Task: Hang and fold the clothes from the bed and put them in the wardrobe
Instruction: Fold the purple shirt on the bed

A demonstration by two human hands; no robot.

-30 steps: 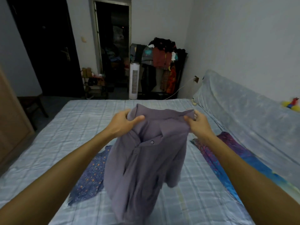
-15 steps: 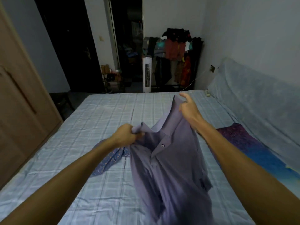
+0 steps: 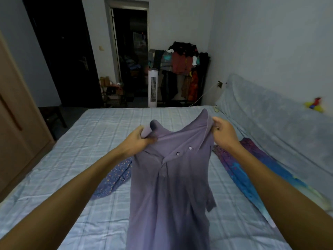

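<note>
1. The purple shirt is held up over the middle of the bed, front facing the camera. The collar is at the top and the rest hangs straight down toward the bottom edge of the view.
2. Left hand: fingers are curled tight around a bunched bit of fabric at the shirt's collar/shoulder, so it's a proper grip.
3. Right hand: it pinches the other side of the collar between thumb and fingers, a bit higher than the left, so that side of the collar sticks up in a point.
4. The placket is open at the neck and two small buttons show on it. One short sleeve dangles on the right side.
5. A blue flowery garment lies flat on the bed, partly hidden behind the shirt on the left.
6. On the right there's a purple and blue patterned piece, stretched out along the padded headboard.
7. The wooden wardrobe is at the left edge, just beside the bed.
8. Past the foot of the bed there's a loaded clothes rack in the corner, with a white tower fan just beside it.
9. A little colourful toy sits on top of the headboard, far right.
</note>
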